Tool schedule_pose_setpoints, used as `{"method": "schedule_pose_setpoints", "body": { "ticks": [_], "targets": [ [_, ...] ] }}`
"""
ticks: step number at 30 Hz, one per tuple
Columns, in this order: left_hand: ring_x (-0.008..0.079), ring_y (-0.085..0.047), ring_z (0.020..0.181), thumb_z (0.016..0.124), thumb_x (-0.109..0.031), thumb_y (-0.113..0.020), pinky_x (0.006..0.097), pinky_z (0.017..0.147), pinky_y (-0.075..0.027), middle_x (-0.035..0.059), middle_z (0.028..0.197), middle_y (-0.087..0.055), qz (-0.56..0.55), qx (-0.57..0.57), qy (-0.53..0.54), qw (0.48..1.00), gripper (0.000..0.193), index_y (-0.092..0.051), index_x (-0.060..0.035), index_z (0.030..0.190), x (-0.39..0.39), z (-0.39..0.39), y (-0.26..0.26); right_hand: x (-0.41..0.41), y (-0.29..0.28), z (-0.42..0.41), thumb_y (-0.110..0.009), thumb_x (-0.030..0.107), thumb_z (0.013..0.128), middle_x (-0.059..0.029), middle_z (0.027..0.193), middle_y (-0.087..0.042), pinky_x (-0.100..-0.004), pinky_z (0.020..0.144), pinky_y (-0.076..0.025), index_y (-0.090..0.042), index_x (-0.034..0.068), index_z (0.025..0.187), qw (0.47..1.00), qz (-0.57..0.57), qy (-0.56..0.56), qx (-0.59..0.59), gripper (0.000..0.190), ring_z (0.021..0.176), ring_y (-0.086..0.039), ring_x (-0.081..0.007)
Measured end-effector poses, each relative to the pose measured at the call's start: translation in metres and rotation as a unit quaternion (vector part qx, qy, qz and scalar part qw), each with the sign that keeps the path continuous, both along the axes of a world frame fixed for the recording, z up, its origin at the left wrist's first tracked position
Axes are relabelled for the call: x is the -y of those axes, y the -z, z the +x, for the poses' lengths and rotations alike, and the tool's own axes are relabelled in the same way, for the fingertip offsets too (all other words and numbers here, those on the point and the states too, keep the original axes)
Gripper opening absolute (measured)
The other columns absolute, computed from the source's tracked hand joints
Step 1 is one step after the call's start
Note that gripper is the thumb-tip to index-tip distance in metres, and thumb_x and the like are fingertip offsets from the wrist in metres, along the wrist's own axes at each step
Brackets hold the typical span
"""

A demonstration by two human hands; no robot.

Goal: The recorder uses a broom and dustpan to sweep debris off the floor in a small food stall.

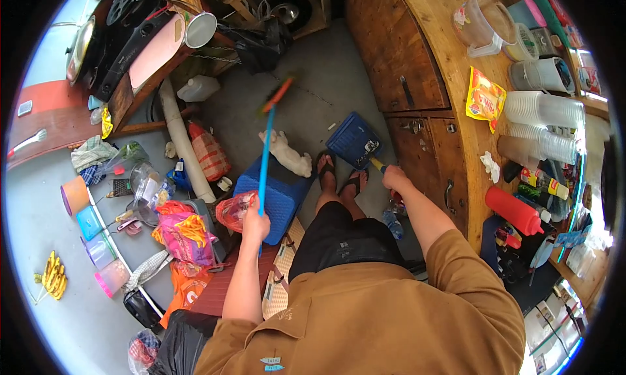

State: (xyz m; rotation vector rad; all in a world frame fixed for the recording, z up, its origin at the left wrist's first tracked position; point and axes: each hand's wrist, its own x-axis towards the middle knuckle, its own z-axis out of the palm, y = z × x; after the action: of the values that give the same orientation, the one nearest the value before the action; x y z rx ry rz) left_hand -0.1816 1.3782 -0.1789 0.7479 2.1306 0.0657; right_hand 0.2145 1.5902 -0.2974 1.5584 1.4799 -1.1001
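Observation:
My left hand (pixel 256 223) is closed around the light-blue stick (pixel 265 165) of a broom. At its far end, the orange broom head (pixel 278 96) is blurred, above the grey floor. With my right hand (pixel 395 178) I grip the yellow and blue handle of a blue plastic dustpan (pixel 347 133). Small pale and dark debris (pixel 368 150) lies in the pan, close to my sandalled feet (pixel 326 167). Between the broom stick and my feet lies a small white animal (pixel 288 152). A red plastic bag (pixel 234 211) is beside my left hand.
A blue plastic box or stool (pixel 274 199) stands left of my feet. Wooden cabinets (pixel 415 145) border the floor on the right, beneath a counter with plastic cups (pixel 543 108). A white pipe (pixel 183 140) and a red woven bag (pixel 208 150) are at left. A plastic bottle (pixel 392 223) lies by my leg.

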Motion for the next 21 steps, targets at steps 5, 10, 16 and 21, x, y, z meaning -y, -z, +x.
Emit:
{"method": "schedule_pose_setpoints", "body": {
  "ticks": [5,10,16,21],
  "targets": [
    [0.0433,-0.062,0.09,0.078,-0.001,-0.047,0.0468,0.079,-0.051,0.0298,0.096,-0.063,-0.099,-0.041,0.016,0.994,0.059,-0.039,0.004,0.136,-0.085,0.021,0.008,0.014,0.001,-0.007,-0.061,0.009,0.076,-0.0249,0.113,-0.061,-0.0418,0.091,-0.049,-0.064,-0.002,0.108,0.999,0.039,0.026,0.0,0.033,0.11,-0.058,-0.0373],
    [0.0382,-0.067,0.08,0.078,0.0,-0.047,0.0465,0.065,-0.055,0.0291,0.097,-0.064,-0.083,-0.023,0.15,0.985,0.056,-0.041,0.0055,0.133,-0.029,0.067,0.022,0.0,0.008,-0.04,-0.06,0.008,0.076,-0.024,0.111,-0.063,-0.0425,0.088,-0.05,-0.064,-0.002,0.108,0.995,0.092,-0.047,-0.015,0.034,0.106,-0.061,-0.0365],
    [0.0187,-0.055,0.043,0.075,0.0,-0.054,0.0348,0.041,-0.045,0.0118,0.059,-0.058,-0.162,0.235,-0.006,0.958,0.065,-0.043,-0.0074,0.139,-0.024,0.065,-0.066,-0.018,-0.013,-0.059,-0.059,0.008,0.077,-0.0243,0.117,-0.06,-0.0426,0.092,-0.049,-0.064,0.0,0.11,0.999,0.046,-0.007,-0.008,0.035,0.11,-0.058,-0.0375],
    [0.0181,-0.055,0.044,0.078,-0.003,-0.054,0.0344,0.043,-0.045,0.0108,0.06,-0.057,-0.109,0.154,0.064,0.98,0.063,-0.042,-0.0066,0.14,-0.041,0.024,-0.105,0.006,-0.027,-0.044,-0.058,0.008,0.078,-0.0252,0.115,-0.06,-0.0425,0.091,-0.049,-0.064,-0.002,0.108,0.997,0.072,0.015,-0.035,0.032,0.11,-0.058,-0.0378]
  ]
}}
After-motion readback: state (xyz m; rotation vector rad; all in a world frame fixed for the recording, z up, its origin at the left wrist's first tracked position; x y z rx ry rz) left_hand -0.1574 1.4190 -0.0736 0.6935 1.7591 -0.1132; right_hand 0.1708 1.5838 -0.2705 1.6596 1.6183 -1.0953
